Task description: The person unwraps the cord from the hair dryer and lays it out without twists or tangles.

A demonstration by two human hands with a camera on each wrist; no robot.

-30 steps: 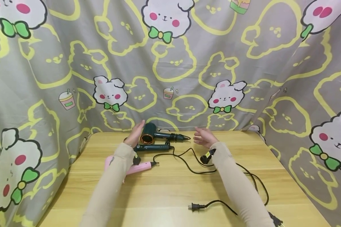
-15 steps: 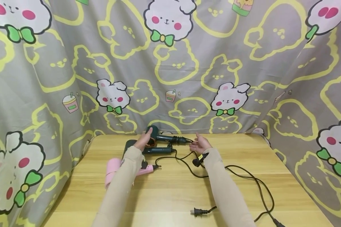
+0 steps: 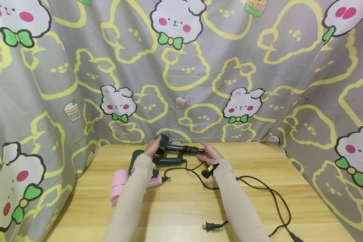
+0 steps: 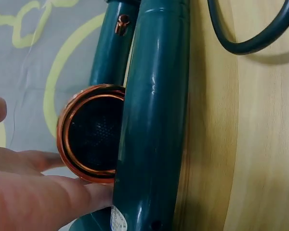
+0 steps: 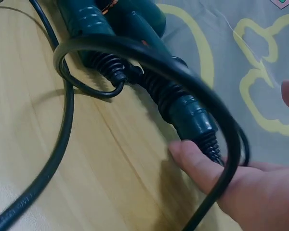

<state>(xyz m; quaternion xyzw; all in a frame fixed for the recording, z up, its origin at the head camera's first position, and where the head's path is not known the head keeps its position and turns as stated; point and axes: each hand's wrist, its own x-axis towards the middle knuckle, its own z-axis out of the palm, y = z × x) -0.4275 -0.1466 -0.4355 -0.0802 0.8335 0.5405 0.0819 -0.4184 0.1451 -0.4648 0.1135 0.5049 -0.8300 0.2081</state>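
Two dark green hair dryers lie at the back of the table. My left hand (image 3: pixel 152 149) is at the copper-rimmed head of the rear hair dryer (image 3: pixel 175 148); in the left wrist view its extended fingers (image 4: pixel 62 192) touch the head. My right hand (image 3: pixel 210 153) is at the cord end of that dryer's handle. The right wrist view shows its fingers (image 5: pixel 197 161) stretched under the ribbed cord sleeve (image 5: pixel 210 147), thumb apart. The front green hair dryer (image 3: pixel 169 161) lies just nearer me, partly behind my left sleeve. A pink hair dryer (image 3: pixel 119 183) lies nearer still, partly covered by that sleeve.
A black cord (image 3: pixel 199 178) loops across the table (image 3: pixel 181 205) and passes under my right sleeve. A two-pin plug (image 3: pixel 211 226) lies near the front, and another black plug (image 3: pixel 206 173) beside my right wrist. Patterned curtain (image 3: pixel 196 84) hangs behind and at both sides.
Both hands have moved inward: my left hand rightward onto the rear dryer's head, my right hand leftward and slightly lower to its cord end. The dryers stay where they lay.
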